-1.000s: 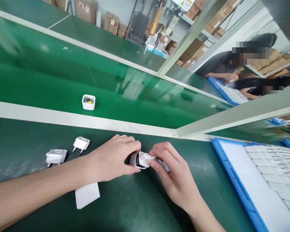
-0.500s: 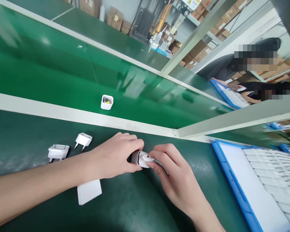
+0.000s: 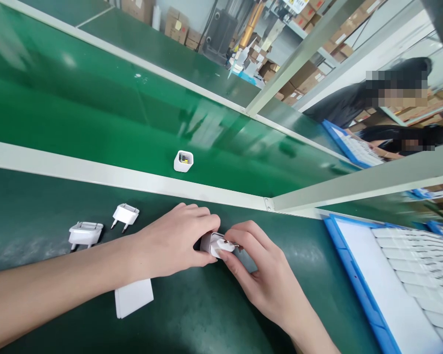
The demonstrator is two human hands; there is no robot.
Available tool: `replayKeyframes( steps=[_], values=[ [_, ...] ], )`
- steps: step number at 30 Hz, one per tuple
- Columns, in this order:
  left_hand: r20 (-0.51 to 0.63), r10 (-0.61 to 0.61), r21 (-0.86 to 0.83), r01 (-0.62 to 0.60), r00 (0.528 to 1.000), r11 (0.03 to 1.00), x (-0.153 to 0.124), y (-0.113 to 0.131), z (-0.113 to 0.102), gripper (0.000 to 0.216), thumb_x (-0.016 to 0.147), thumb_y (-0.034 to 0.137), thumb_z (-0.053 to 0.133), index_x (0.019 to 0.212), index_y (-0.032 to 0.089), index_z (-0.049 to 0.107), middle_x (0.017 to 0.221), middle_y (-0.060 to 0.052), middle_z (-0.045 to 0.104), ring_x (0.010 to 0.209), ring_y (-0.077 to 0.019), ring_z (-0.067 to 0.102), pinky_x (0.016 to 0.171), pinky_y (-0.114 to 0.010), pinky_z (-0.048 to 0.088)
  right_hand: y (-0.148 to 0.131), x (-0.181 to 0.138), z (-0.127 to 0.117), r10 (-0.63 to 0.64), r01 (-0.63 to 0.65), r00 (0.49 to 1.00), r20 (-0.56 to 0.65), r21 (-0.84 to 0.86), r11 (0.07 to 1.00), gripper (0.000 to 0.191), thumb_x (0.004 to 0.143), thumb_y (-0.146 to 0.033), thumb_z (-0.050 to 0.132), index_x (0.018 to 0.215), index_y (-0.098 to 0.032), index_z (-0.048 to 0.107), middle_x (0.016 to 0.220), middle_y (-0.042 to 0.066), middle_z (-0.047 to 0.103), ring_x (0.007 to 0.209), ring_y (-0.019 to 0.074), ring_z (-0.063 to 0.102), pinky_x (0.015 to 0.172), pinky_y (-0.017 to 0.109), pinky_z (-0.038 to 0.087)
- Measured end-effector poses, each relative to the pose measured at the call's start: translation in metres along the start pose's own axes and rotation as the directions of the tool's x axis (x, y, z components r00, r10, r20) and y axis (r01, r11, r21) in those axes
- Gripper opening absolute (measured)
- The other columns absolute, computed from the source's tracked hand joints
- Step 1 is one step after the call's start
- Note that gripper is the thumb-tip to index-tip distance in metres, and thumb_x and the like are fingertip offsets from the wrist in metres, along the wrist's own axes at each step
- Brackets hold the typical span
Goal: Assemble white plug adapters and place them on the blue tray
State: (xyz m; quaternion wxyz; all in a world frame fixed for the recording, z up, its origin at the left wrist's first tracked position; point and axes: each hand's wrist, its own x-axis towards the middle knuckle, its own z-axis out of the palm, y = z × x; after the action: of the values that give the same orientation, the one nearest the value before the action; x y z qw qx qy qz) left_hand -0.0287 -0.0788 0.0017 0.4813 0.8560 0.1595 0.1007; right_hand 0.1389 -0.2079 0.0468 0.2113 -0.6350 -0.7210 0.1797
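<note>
Beneath lay a smooth, dark green bench (image 3: 192, 319). Near its far edge, the left hand (image 3: 175, 241) had thumb and fingers closed about a glossy white, round-cornered plastic housing (image 3: 206, 242); the right hand (image 3: 262, 268) pinched a white plastic two-pin plug cap (image 3: 223, 247) at its mouth. Two matching caps (image 3: 85, 233) lay farther left.

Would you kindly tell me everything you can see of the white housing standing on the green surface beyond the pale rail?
The white housing is a small, round-cornered box, smooth and plastic-looking. It stands upright on the glossy green surface, just beyond the pale rail, its open end facing up. Inside, a yellow piece shows among darker parts too small to make out. Nothing but the green surface visibly touches it.
</note>
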Motion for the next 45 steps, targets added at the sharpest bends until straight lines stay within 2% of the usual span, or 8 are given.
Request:
replayKeyframes(
  steps=[7,16,22,30,38,42,45],
  values=[
    [0.011,0.000,0.006,0.000,1.000,1.000,0.000,0.001,0.000,0.019,0.087,0.023,0.066,0.081,0.020,0.049,0.084,0.004,0.054,0.082,-0.0162,0.050,0.077,-0.033,0.035,0.004,0.000,0.004,-0.039,0.041,0.997,-0.065,0.036,0.998,0.008,0.102,-0.014,0.056,0.105,-0.021,0.057,0.098,0.003,0.057,0.085,0.0160,0.055,0.073,0.027,0.046],
    [0.016,-0.009,-0.010,0.009,1.000,1.000,0.002,0.003,-0.001,0.025,0.086,0.024,0.071,0.079,0.020,0.047,0.082,0.006,0.053,0.079,-0.0145,0.051,0.075,-0.031,0.033,0.005,-0.001,0.004,-0.029,0.042,0.989,-0.142,0.088,0.995,0.012,0.100,-0.010,0.058,0.107,-0.020,0.058,0.093,0.003,0.059,0.077,0.0143,0.055,0.066,0.025,0.046],
    [0.002,-0.005,0.006,0.005,1.000,1.000,0.003,0.003,0.000,0.026,0.086,0.021,0.068,0.077,0.020,0.044,0.080,0.005,0.051,0.077,-0.0145,0.049,0.075,-0.032,0.032,0.001,-0.001,0.002,-0.021,0.024,0.998,-0.053,0.050,0.998,0.009,0.102,-0.012,0.055,0.104,-0.020,0.058,0.094,0.004,0.059,0.078,0.0151,0.055,0.068,0.026,0.046],
    [-0.007,0.008,0.019,-0.008,1.000,1.000,0.002,0.004,0.001,0.027,0.086,0.020,0.068,0.076,0.019,0.043,0.079,0.005,0.051,0.077,-0.0146,0.048,0.075,-0.032,0.031,-0.006,-0.003,0.003,-0.044,0.039,0.998,-0.047,-0.108,0.993,0.016,0.101,-0.007,0.052,0.108,-0.019,0.059,0.094,0.006,0.056,0.076,0.0172,0.051,0.066,0.029,0.043],
    [0.009,-0.019,-0.005,0.019,1.000,1.000,0.005,0.006,-0.001,0.027,0.086,0.022,0.068,0.075,0.019,0.043,0.078,0.006,0.051,0.073,-0.0138,0.048,0.075,-0.032,0.032,-0.009,0.003,0.004,0.023,-0.023,1.000,-0.008,-0.071,0.997,0.017,0.105,-0.013,0.045,0.097,-0.020,0.057,0.086,0.004,0.053,0.073,0.0183,0.048,0.064,0.030,0.039],
    [0.031,-0.060,0.021,0.059,0.998,0.998,0.004,0.010,-0.001,0.023,0.083,0.025,0.070,0.078,0.020,0.049,0.082,0.004,0.057,0.078,-0.0168,0.050,0.075,-0.032,0.034,-0.010,0.004,0.003,0.051,-0.049,0.998,0.035,-0.063,0.997,0.024,0.107,-0.016,0.041,0.087,-0.019,0.054,0.083,0.003,0.051,0.073,0.0175,0.047,0.063,0.029,0.038],
    [0.043,-0.081,0.015,0.081,0.996,0.997,0.001,0.013,-0.002,0.016,0.083,0.028,0.069,0.082,0.021,0.054,0.087,0.002,0.061,0.083,-0.0191,0.053,0.076,-0.033,0.037,-0.006,-0.003,0.008,0.053,-0.054,0.998,-0.027,-0.037,0.998,0.024,0.108,-0.022,0.042,0.088,-0.019,0.055,0.081,0.002,0.052,0.073,0.0172,0.049,0.063,0.028,0.038]
  ],
)
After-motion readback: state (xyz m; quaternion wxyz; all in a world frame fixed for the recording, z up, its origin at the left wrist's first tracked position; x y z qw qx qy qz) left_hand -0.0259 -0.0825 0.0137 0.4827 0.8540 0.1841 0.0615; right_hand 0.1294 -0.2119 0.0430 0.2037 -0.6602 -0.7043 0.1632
